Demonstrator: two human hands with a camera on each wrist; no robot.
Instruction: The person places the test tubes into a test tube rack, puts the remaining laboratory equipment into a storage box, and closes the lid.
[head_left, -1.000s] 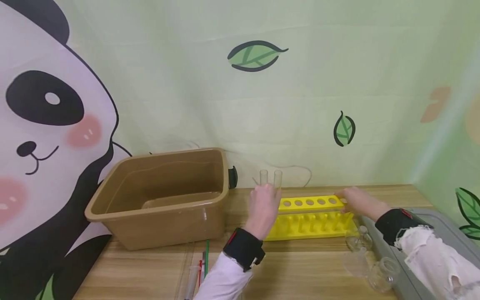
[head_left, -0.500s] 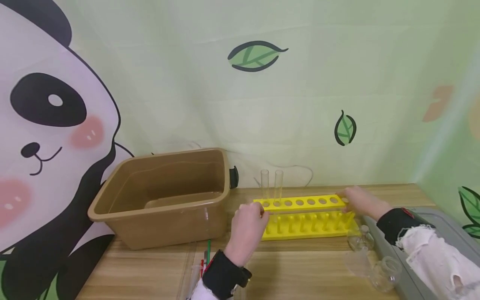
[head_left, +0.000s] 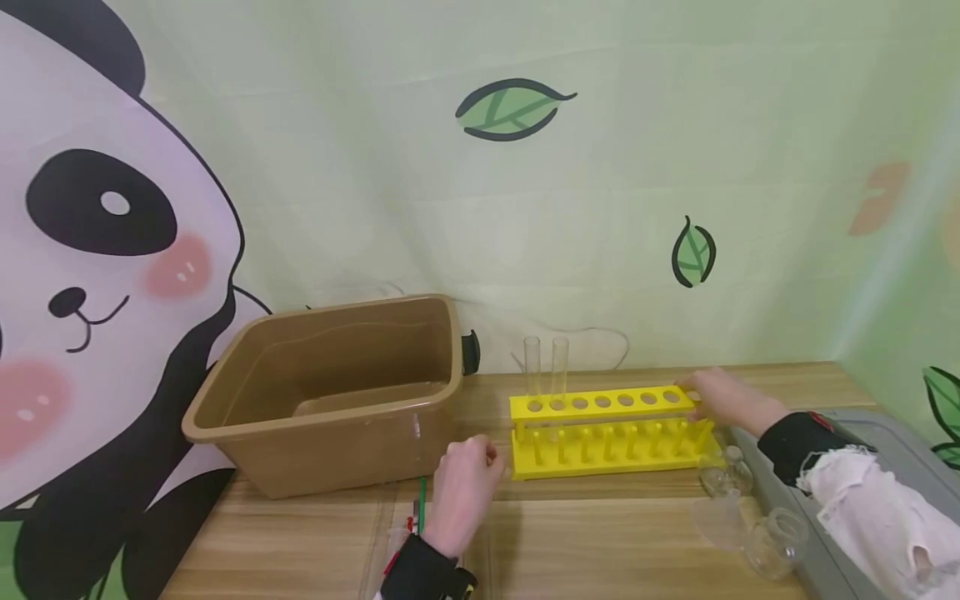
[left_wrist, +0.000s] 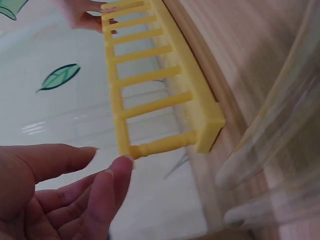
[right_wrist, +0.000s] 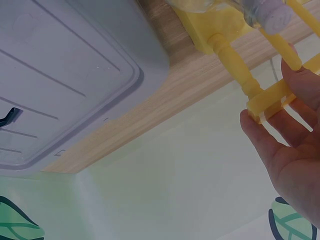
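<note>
We gripped the yellow rack (head_left: 615, 468) on the table (head_left: 600, 546) with our right hand (head_left: 724, 399) — left hand (head_left: 465, 485) empty, fingers parted; a rightward tug might have knocked the clear vessel (head_left: 726, 477) near it.

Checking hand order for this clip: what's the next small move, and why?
Probably lower the left hand toward the slim things near its wrist and pick one up. That hand looks empty, thumb and fingers apart; the right hand grips the yellow rack; two clear tubes stand at its left end, and its other visible holes look empty.
</note>
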